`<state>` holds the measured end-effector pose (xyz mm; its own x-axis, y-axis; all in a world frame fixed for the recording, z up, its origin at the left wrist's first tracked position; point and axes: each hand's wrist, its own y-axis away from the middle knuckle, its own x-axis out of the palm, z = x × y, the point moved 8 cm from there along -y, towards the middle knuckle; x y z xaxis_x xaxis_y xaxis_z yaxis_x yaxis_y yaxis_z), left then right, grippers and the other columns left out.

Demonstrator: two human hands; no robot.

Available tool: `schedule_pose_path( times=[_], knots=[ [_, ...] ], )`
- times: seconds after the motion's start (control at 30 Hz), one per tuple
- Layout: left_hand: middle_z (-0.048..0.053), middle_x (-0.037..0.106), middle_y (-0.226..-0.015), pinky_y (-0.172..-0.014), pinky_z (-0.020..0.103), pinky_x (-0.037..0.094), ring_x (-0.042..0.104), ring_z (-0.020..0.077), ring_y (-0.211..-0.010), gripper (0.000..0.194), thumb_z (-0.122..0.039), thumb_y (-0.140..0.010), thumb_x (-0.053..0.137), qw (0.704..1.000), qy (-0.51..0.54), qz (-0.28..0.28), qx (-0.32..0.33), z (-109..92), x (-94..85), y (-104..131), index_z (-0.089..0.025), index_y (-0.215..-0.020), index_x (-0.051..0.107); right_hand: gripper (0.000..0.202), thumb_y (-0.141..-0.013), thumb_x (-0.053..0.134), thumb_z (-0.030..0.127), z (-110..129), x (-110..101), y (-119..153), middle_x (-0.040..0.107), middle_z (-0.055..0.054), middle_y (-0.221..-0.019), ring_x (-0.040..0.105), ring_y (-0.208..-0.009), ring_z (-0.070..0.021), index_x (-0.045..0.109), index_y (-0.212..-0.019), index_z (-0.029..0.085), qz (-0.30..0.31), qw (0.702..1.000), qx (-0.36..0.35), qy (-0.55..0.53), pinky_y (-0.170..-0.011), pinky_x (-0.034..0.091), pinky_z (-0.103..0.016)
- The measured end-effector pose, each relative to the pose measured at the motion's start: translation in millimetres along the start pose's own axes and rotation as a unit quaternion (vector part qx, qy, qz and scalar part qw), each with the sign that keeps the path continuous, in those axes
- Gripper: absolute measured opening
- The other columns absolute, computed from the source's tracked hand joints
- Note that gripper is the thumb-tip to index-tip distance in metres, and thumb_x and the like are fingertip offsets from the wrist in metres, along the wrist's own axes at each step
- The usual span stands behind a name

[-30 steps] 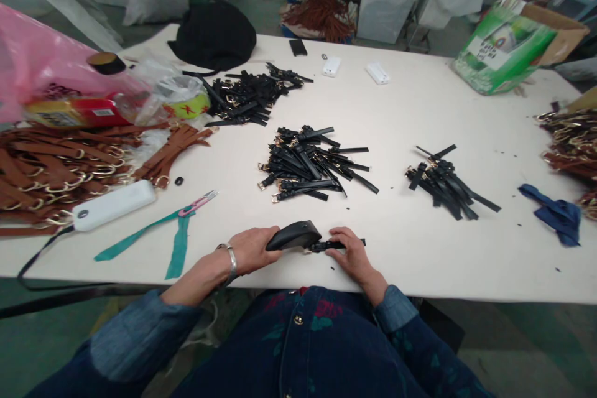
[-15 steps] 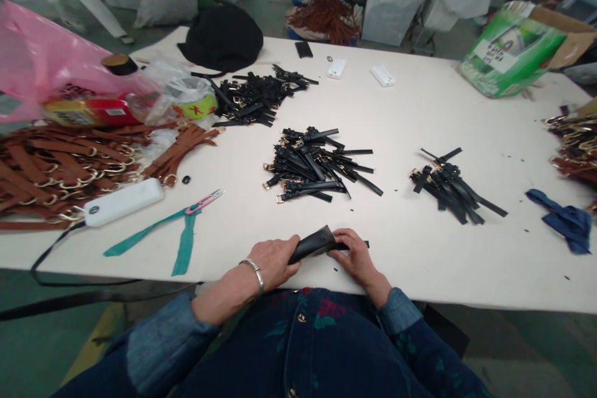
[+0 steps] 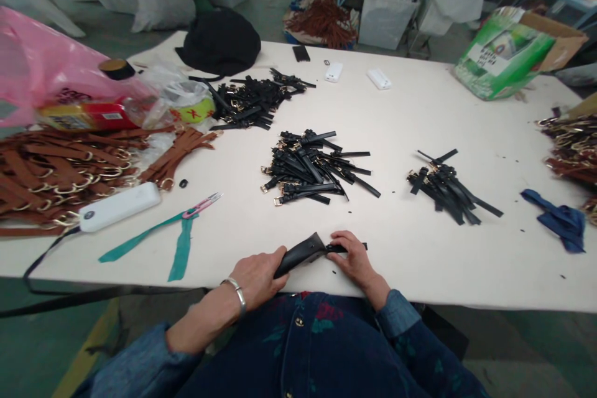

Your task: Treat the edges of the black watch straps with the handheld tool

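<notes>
My left hand [image 3: 258, 275], with a silver bangle at the wrist, is closed round a wide black strap [image 3: 301, 255] near the table's front edge. Just right of the strap's end, my right hand [image 3: 353, 262] pinches a small black strap [image 3: 347, 248], which sticks out to the right past the fingers. Beyond my hands lies a pile of black buckle straps [image 3: 308, 165]. A smaller pile of black straps [image 3: 450, 189] lies to the right, and another black pile [image 3: 256, 96] farther back.
Brown straps [image 3: 60, 168], a white device [image 3: 119, 206] and pink snips with green ribbon [image 3: 200, 205] lie at left. Behind are a black cap [image 3: 219, 42] and two white devices [image 3: 333, 72]. A green box [image 3: 506, 56] and blue cloth [image 3: 557, 221] are at right.
My left hand has moved left with the wide black strap, away from my right hand. More of the small strap shows between them. The view has shifted slightly.
</notes>
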<state>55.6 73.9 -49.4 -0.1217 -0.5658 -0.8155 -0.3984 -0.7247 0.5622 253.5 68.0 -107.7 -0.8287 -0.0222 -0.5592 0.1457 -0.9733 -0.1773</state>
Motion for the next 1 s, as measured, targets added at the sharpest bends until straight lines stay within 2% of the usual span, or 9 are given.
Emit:
schedule_pose_path(
  times=[0.1,0.2,0.37,0.53,0.73,0.87,1.0],
  knots=[
    [0.006,0.064,-0.084,-0.063,0.032,0.042,0.060,0.0227,-0.077,0.032,-0.041,-0.075,0.036,1.000,-0.004,-0.019,0.000,-15.3,-1.6,-6.0,-0.024,-0.102,0.042,0.020,-0.069,0.064,0.025,5.1,-1.1,-1.4,0.056,-0.007,-0.100,0.052,-0.095,-0.0190,0.059,-0.088,0.020,0.003,1.000,0.000,0.000,-0.083,0.043,-0.035],
    [0.006,0.064,-0.085,-0.064,0.033,0.043,0.060,0.0228,-0.078,0.032,-0.041,-0.075,0.036,1.000,0.008,-0.021,-0.006,-20.4,-5.9,-11.0,-0.024,-0.101,0.042,0.020,-0.069,0.063,0.025,10.5,-3.3,-2.6,0.056,-0.007,-0.099,0.052,-0.094,-0.0190,0.058,-0.088,0.019,0.000,1.000,-0.001,0.000,-0.083,0.043,-0.035],
    [0.006,0.064,-0.087,-0.068,0.033,0.044,0.060,0.0226,-0.081,0.033,-0.040,-0.075,0.036,0.999,0.035,-0.013,-0.013,-6.8,-8.6,0.3,-0.024,-0.102,0.044,0.021,-0.069,0.063,0.023,12.0,-2.3,-1.5,0.056,-0.007,-0.100,0.051,-0.095,-0.0198,0.058,-0.090,0.020,0.001,1.000,-0.006,0.004,-0.083,0.043,-0.035],
    [0.009,0.064,-0.094,-0.075,0.038,0.044,0.059,0.0251,-0.088,0.044,-0.039,-0.074,0.036,0.999,0.046,0.002,-0.028,12.1,4.6,17.3,-0.023,-0.114,0.043,0.026,-0.067,0.063,0.021,9.6,-0.2,0.5,0.054,-0.008,-0.102,0.051,-0.097,-0.0214,0.058,-0.092,0.021,0.001,1.000,-0.009,0.007,-0.084,0.042,-0.037],
    [0.010,0.064,-0.097,-0.078,0.038,0.044,0.058,0.0253,-0.091,0.051,-0.036,-0.074,0.035,0.996,0.080,-0.024,-0.030,-0.1,8.1,3.9,-0.018,-0.121,0.040,0.029,-0.067,0.062,0.017,14.7,1.6,-1.2,0.053,-0.007,-0.103,0.049,-0.099,-0.0216,0.056,-0.095,0.022,0.012,1.000,-0.026,0.000,-0.084,0.042,-0.037],
    [0.008,0.065,-0.096,-0.077,0.037,0.044,0.059,0.0248,-0.090,0.048,-0.037,-0.073,0.036,0.993,0.100,-0.054,-0.025,-8.1,5.3,-6.7,-0.021,-0.118,0.042,0.029,-0.064,0.063,0.016,15.5,2.1,-2.6,0.054,-0.007,-0.099,0.051,-0.094,-0.0207,0.056,-0.091,0.021,-0.002,1.000,-0.028,-0.002,-0.082,0.043,-0.036],
    [0.007,0.065,-0.096,-0.077,0.036,0.044,0.059,0.0240,-0.090,0.047,-0.040,-0.075,0.034,0.991,0.110,-0.068,-0.045,2.5,7.5,-6.6,-0.023,-0.117,0.042,0.029,-0.062,0.063,0.018,12.9,1.5,-2.1,0.055,-0.004,-0.100,0.052,-0.094,-0.0205,0.055,-0.089,0.025,-0.013,1.000,-0.008,0.000,-0.082,0.044,-0.035]
  ],
)
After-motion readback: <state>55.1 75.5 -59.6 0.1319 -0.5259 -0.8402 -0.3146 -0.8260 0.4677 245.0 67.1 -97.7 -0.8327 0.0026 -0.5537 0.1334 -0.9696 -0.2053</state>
